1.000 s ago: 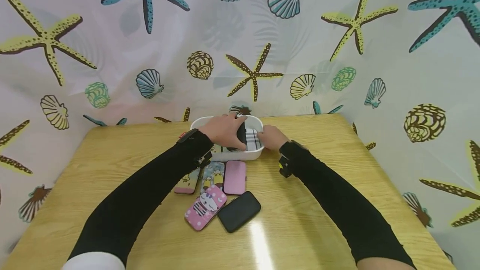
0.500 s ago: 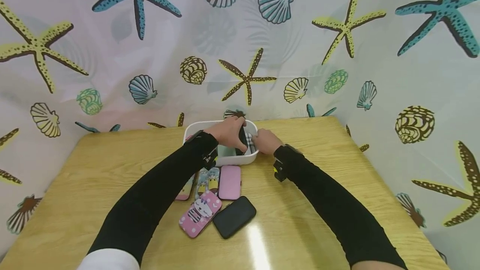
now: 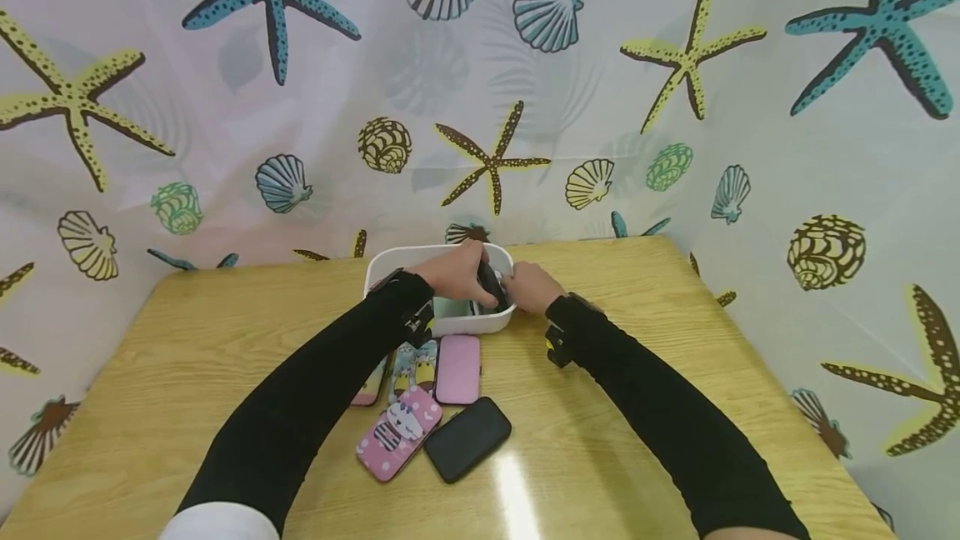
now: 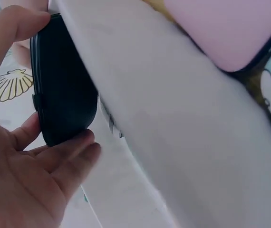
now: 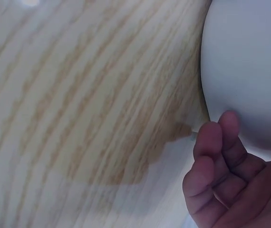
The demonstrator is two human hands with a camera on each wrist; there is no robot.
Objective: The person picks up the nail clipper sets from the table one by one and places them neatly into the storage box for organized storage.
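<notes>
My left hand [image 3: 452, 272] grips a slim black hard case [image 4: 62, 85] with a small side clasp, thumb on one end and fingers at the other. The case stands on edge, leaning, inside the right end of a white plastic bin [image 3: 468, 324]. My right hand [image 3: 534, 286] holds the bin's right rim; in the right wrist view its fingers curl against the outer wall. A pale green item [image 3: 450, 308] lies in the bin beside the left hand. Part of a striped item [image 4: 115, 126] shows below the black case in the left wrist view; the rest is hidden.
In front of the bin lie a plain pink case [image 3: 458, 369], a blue cartoon case [image 3: 415, 367] and a yellowish case [image 3: 370, 388] partly under my sleeve. Nearer are a pink dotted case [image 3: 400, 433] and another black case [image 3: 468, 440]. A patterned curtain [image 3: 315, 215] stands behind the wooden table [image 3: 645, 407].
The black case in my left hand has moved right and tilted within the bin, covering the plaid item seen before. The right hand stays at the rim. The head view has shifted slightly.
</notes>
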